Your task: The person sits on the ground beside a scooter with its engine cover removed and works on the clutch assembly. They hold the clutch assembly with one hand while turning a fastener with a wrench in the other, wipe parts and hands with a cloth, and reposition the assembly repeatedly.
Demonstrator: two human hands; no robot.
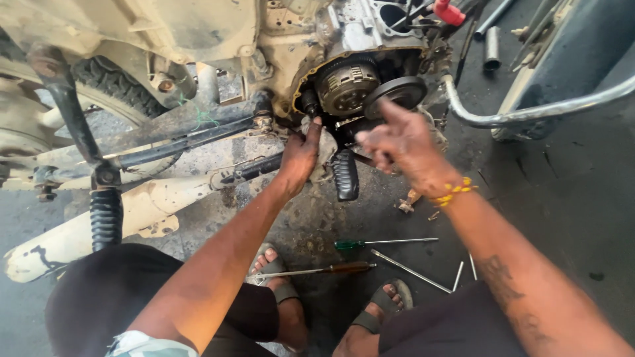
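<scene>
Bike's lying on its side on the concrete floor (pixel 569 198) with the engine cover off, so the open engine case (pixel 357 86) sits far centre. Inside you can see the ribbed clutch assembly (pixel 345 86) and just right of it a dark round pulley-like disc (pixel 397 92).

Left hand (pixel 301 155) is up at the lower edge of the case, fingers (pixel 312 129) pressed together and curled onto a grubby rag (pixel 325 149) right under the clutch. Can't tell how tight that grip is. Right hand (pixel 397 142) is just right of it, index finger stretched out and touching the edge of the disc, the other fingers loosely curled, holding nothing that I can see. Yellow bead band (pixel 453 192) on that wrist.

A black ribbed footpeg rubber (pixel 345 175) hangs down between the two hands.

Nearer on the floor: green-handled screwdriver (pixel 383 243), a brown-handled screwdriver (pixel 317 270) beside the sandalled feet, and a few long thin bolts (pixel 410 271) to the right. Cream exhaust pipe (pixel 142 211) runs off to the left, and the chrome guard bar (pixel 529 112) curves away far right.
</scene>
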